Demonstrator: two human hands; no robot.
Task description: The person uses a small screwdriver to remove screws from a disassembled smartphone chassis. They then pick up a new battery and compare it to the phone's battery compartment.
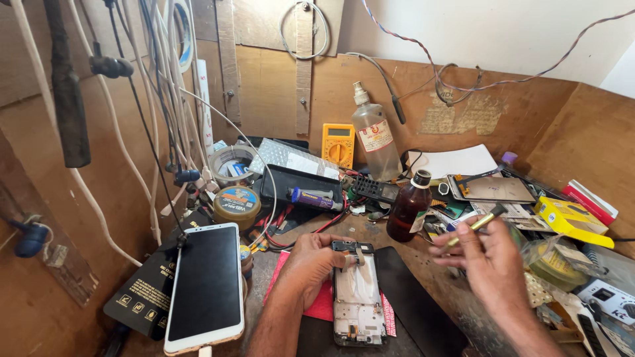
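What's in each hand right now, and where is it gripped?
The left hand pinches the top end of the opened phone frame. The right hand holds a slim brass-coloured tool by its lower shaft.

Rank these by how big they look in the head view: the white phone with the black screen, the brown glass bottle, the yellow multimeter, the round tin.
1. White phone with black screen, though it lies nearest the camera.
2. Brown glass bottle.
3. Yellow multimeter and round tin look alike; unranked.
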